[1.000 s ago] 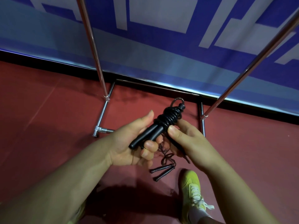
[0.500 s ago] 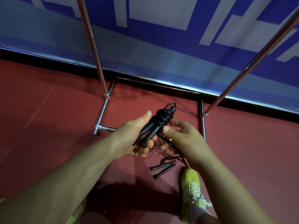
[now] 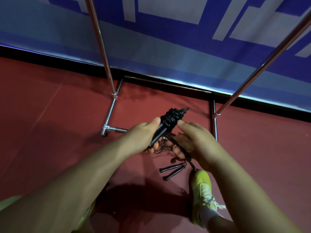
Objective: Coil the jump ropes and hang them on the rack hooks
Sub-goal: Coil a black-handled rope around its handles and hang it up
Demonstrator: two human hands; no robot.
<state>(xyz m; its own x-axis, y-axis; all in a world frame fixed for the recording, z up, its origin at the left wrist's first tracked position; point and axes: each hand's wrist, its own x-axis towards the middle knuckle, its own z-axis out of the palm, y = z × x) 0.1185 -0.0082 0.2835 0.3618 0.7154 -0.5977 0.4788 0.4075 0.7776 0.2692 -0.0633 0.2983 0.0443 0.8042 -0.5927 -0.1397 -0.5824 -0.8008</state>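
Note:
A black jump rope (image 3: 170,121) is wound in tight coils around its own handles, with a small loop sticking out at the far end. My left hand (image 3: 143,135) grips the handle end of this bundle. My right hand (image 3: 195,140) touches the coils with its thumb, and a dark rope strand (image 3: 182,151) runs across its palm. A second rope lies loose on the red floor, its two black handles (image 3: 172,171) side by side below my hands. The chrome rack (image 3: 105,64) stands just beyond; no hooks are in view.
The rack's base bars (image 3: 111,113) and right upright (image 3: 262,64) frame the floor around my hands. A blue and white banner wall (image 3: 168,39) rises behind. My yellow-green shoe (image 3: 202,190) stands on the red floor at the lower right, close to the loose handles.
The coiled bundle and both hands have shifted slightly away from me and lower in view. The loop at the bundle's tip now looks flatter. The loose rope on the floor has not moved.

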